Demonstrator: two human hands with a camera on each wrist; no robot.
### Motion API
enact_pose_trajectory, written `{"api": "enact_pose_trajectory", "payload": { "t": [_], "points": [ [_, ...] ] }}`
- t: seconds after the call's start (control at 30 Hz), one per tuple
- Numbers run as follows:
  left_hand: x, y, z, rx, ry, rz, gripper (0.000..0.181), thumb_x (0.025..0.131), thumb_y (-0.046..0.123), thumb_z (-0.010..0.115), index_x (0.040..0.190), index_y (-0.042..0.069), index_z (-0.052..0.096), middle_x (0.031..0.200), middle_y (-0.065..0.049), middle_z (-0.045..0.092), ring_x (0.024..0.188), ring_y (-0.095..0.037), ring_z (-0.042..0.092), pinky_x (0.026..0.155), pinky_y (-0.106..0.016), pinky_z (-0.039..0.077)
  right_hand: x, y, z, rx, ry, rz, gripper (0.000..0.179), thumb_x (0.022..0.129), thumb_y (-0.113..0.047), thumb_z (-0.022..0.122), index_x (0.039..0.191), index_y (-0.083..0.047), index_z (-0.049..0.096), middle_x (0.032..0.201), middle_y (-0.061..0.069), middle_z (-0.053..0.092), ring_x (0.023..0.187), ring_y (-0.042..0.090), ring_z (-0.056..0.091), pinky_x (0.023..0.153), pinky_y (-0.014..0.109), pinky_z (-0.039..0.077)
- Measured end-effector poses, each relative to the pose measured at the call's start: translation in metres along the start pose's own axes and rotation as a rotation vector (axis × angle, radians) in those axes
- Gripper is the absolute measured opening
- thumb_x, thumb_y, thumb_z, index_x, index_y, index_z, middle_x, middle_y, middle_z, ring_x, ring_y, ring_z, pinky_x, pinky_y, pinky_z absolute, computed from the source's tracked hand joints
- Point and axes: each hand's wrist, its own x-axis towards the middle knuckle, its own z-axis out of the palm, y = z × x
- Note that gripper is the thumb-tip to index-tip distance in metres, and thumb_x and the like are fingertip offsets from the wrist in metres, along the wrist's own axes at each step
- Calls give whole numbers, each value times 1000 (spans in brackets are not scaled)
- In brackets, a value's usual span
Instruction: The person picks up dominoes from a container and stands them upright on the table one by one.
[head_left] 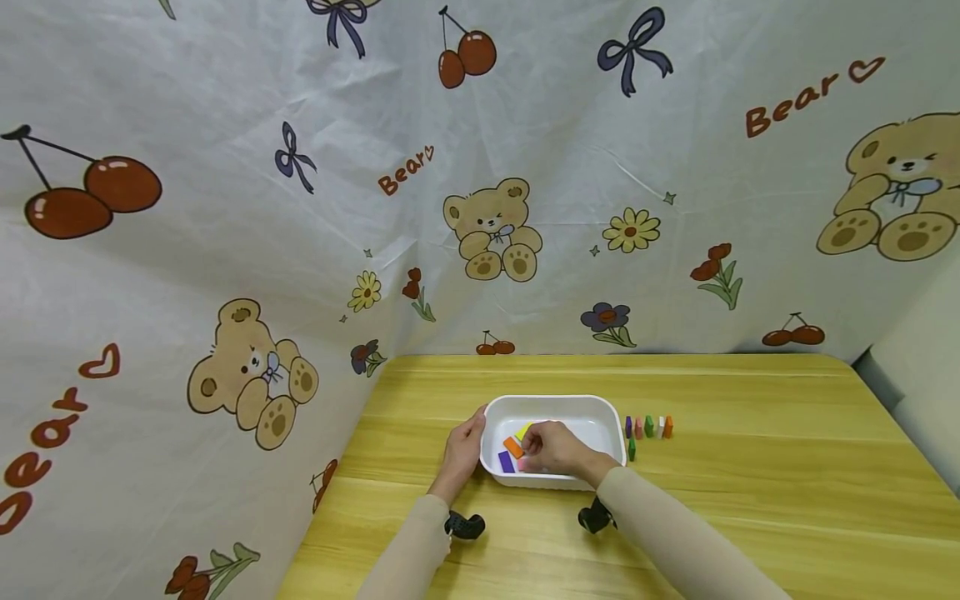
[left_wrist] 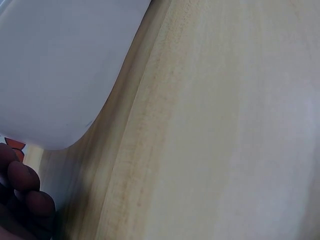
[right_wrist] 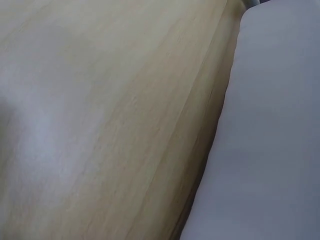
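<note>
Head view alone shows blocks [head_left: 513, 447] inside the white tub [head_left: 525, 481], right hand [head_left: 558, 450] bent over them, left hand [head_left: 461, 450] against its left end, both grips unclear; left wrist shows curled fingers [left_wrist: 23, 176] beside it, right wrist its outer wall above bench [right_wrist: 125, 120].

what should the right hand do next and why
Probably lift the pink block out of the white tray: the right hand reaches down beside it, grip unclear; the left hand is at the tray's left end, and a row of blocks stands outside.
</note>
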Motion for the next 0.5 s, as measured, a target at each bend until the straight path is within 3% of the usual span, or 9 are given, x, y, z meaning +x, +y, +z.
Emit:
{"api": "enact_pose_trajectory", "payload": {
  "t": [0.23, 0.5],
  "points": [
    [0, 0, 0, 8, 6, 11, 44, 109, 45, 47, 143, 22, 64, 156, 1, 53, 150, -29, 43, 127, -47, 33, 0, 0, -1, -127, -11, -76, 21, 79, -12, 89, 84, -7, 70, 74, -5, 63, 70, 6, 54, 62, 19, 48],
    [0, -2, 1, 16, 19, 14, 45, 109, 46, 47, 143, 22, 64, 155, 1, 54, 149, -29, 44, 126, -47, 34, 2, 3, -3, -186, -53, -127, 14, 80, -9, 87, 85, -7, 74, 74, -4, 64, 69, 5, 52, 62, 19, 48]
  ]
}}
